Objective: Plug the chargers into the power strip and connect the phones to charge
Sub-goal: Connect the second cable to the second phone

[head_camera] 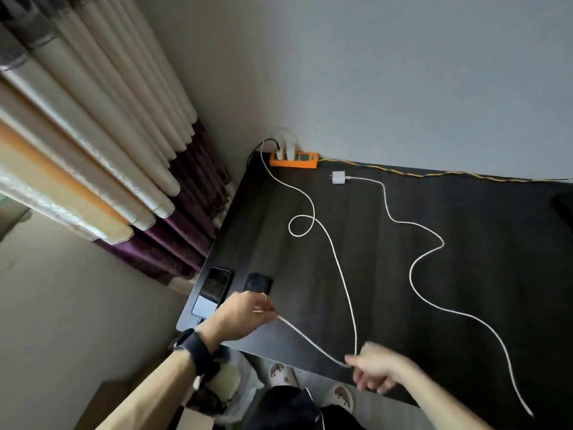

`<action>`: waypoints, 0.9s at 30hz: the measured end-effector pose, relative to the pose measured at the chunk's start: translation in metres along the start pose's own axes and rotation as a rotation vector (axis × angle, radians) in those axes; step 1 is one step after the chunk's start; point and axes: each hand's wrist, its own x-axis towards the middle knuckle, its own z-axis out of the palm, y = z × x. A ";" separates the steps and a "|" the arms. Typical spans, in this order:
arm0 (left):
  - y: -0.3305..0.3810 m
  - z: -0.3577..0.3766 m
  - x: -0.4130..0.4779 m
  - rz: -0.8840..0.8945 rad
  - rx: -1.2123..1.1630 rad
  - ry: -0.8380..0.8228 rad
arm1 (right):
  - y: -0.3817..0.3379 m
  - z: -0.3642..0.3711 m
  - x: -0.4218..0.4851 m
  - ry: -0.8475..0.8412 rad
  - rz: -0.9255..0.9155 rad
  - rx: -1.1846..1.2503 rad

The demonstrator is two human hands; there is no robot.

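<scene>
Power strip [293, 159] and the rest of the kit lie on 1 dark table [465, 274], the largest thing in view. Its left edge runs beside the curtain [93, 135]; its far edge meets the wall.

Cables, 2, both white. Looped cable [341, 270] leaves the strip end, makes 1 loop mid-table and comes down to the near edge. Loose cable [410, 279] snakes from the spare charger to the near edge at right. Bare tabletop lies between the 2 cables, and more lies right of the loose one.

Hands, 2, both on the looped cable.
- Left hand [248, 315]: fingers curled, pinching the cable's free end over the near-left corner. It is just beside the darker phone. 1 watch [198, 349] on the wrist.
- Right hand [375, 367]: blurred, at the near edge, thumb and forefinger closed on the cable where it bends back toward the left hand.

Phones, 2, side by side at the near-left corner. Glossy phone [215, 290] lies close along the left edge. Darker phone [258, 283] lies just right of it.

Strip, 1, orange, at the far-left corner against the wall. 2 white plugs stand in its left end.

Spare charger [338, 177], 1, white, unplugged, lying just in front of the strip's right end.
</scene>
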 end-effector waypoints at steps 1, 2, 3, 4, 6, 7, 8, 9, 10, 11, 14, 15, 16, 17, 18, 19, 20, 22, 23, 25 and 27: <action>0.001 0.002 -0.006 0.037 0.067 0.001 | -0.001 0.009 -0.003 -0.022 -0.019 -0.230; 0.001 0.006 -0.011 0.097 0.166 0.003 | -0.006 0.014 -0.005 0.024 -0.074 -0.369; 0.002 0.011 -0.015 0.194 0.295 0.031 | -0.014 0.018 -0.006 0.098 -0.168 -0.396; 0.002 0.016 -0.018 0.307 0.431 0.082 | -0.024 0.021 -0.006 0.165 -0.277 -0.268; 0.006 0.028 -0.023 0.515 0.656 0.187 | -0.051 0.020 -0.010 0.157 -0.416 0.227; 0.011 0.033 -0.025 0.600 0.701 0.191 | -0.065 0.016 -0.013 0.077 -0.425 0.431; 0.017 0.036 -0.026 0.677 0.730 0.189 | -0.077 0.012 -0.017 -0.022 -0.415 0.539; 0.019 0.041 -0.025 0.742 0.758 0.187 | -0.089 0.007 -0.020 -0.121 -0.403 0.606; 0.021 0.046 -0.025 0.787 0.797 0.180 | -0.098 0.005 -0.023 -0.211 -0.392 0.663; 0.021 0.051 -0.023 0.825 0.836 0.177 | -0.105 0.003 -0.023 -0.277 -0.385 0.744; 0.017 0.064 -0.017 0.844 0.847 0.160 | -0.122 -0.001 -0.020 -0.222 -0.376 1.149; 0.013 0.067 -0.016 0.830 0.814 0.155 | -0.124 -0.004 -0.016 -0.146 -0.366 1.268; 0.008 0.069 -0.015 0.813 0.781 0.146 | -0.125 -0.008 -0.013 -0.071 -0.359 1.359; 0.003 0.071 -0.016 0.793 0.766 0.141 | -0.125 -0.015 -0.010 -0.013 -0.359 1.430; -0.001 0.073 -0.017 0.776 0.764 0.138 | -0.123 -0.023 -0.008 0.033 -0.364 1.479; -0.005 0.076 -0.017 0.766 0.758 0.144 | -0.121 -0.031 -0.007 0.068 -0.372 1.503; -0.009 0.078 -0.018 0.747 0.747 0.145 | -0.117 -0.038 -0.006 0.103 -0.380 1.506; -0.021 0.084 -0.016 0.686 0.714 0.113 | -0.112 -0.046 -0.007 0.169 -0.386 1.478; -0.024 0.084 -0.015 0.629 0.695 0.077 | -0.109 -0.045 -0.009 0.195 -0.389 1.457; -0.026 0.085 -0.011 0.446 0.615 -0.028 | -0.103 -0.033 -0.013 0.233 -0.394 1.400; -0.018 0.078 -0.006 0.217 0.444 -0.105 | -0.094 -0.013 -0.020 0.250 -0.396 1.342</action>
